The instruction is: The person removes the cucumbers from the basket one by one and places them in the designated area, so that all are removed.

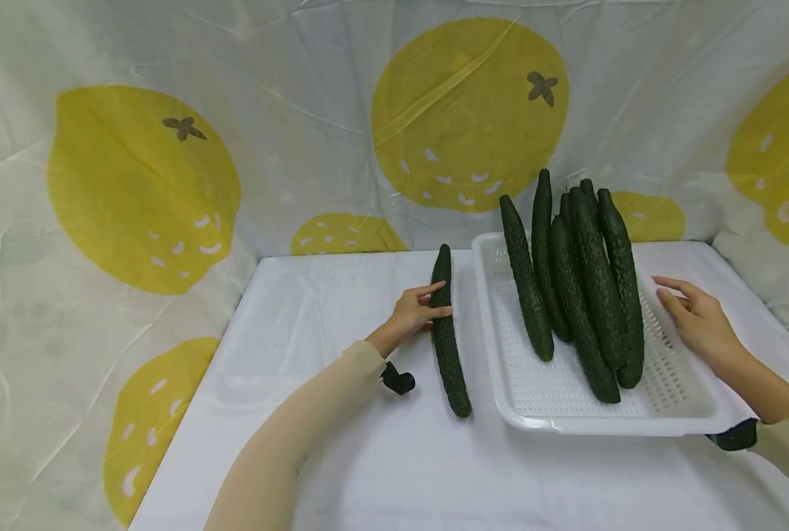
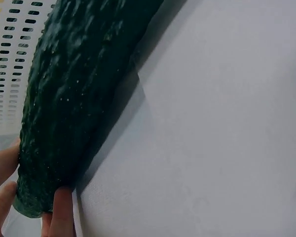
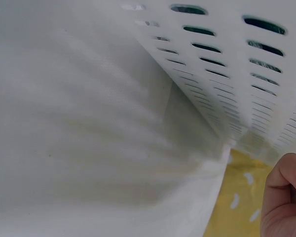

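One cucumber (image 1: pixel 449 361), far end near surface's (image 1: pixel 394 472) back edge, pinched across width by left hand (image 1: pixel 413 311), likely for control; right hand (image 1: pixel 703 321) relaxed beside perforated basket (image 1: pixel 600 425), contact unclear.

An open stretch of desk (image 1: pixel 501 479) runs in front of the basket (image 1: pixel 613 425) and right of the left sleeve (image 1: pixel 315 420), which blocks the way from the left. Only a slim lane separates the basket from the lone cucumber (image 1: pixel 449 354), itself held by the left grip (image 1: pixel 411 313). Inside the basket, bare floor shows at the front corners, while a cluster of cucumbers (image 1: pixel 590 287) fills the middle and juts past the far rim. The right grip (image 1: pixel 703 324) crowds the right rim; a lemon-print cloth (image 1: pixel 301 133) walls off the back.
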A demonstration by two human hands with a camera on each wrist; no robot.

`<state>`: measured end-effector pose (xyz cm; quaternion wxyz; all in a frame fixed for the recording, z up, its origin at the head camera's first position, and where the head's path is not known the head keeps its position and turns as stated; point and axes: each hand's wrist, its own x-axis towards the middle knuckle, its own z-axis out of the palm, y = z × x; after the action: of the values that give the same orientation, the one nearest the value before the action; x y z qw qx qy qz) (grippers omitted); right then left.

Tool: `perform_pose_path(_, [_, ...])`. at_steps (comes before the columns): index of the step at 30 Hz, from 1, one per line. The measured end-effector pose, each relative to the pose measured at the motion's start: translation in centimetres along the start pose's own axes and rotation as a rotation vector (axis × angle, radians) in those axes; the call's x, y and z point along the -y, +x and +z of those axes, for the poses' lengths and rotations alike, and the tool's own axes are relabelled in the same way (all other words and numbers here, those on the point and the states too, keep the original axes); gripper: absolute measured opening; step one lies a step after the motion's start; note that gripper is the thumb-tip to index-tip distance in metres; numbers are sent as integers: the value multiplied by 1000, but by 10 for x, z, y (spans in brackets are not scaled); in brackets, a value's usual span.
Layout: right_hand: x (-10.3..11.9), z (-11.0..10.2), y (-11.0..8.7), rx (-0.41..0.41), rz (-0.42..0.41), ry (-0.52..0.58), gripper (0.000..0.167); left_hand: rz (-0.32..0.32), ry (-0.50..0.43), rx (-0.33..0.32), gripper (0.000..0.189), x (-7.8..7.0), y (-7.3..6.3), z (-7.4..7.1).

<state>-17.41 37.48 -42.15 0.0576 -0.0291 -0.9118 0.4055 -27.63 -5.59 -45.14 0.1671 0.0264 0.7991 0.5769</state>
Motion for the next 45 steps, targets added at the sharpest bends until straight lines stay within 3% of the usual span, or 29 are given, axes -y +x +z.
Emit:
perform_pose_path(10, [0,-1,0,-1,-1,13,54,33,48,89,59,-4,-2,-1])
perform_pose_path(27, [-2,2,0,-23,-24,-10,52,20,19,61,60,-12,-3,-10])
perform_pose_path(31, [-1,2,0,-6,-14,17,53,41,-25,69,60,-24,-3,-17])
perform_pose_path(36, [0,2,0,0,-5,9,54,74,-70,75,59,-49,-9,-22])
perform_pose_path(45, [0,0,0,-1,-5,6,54,115,-111,103,63,-88,-13,-19])
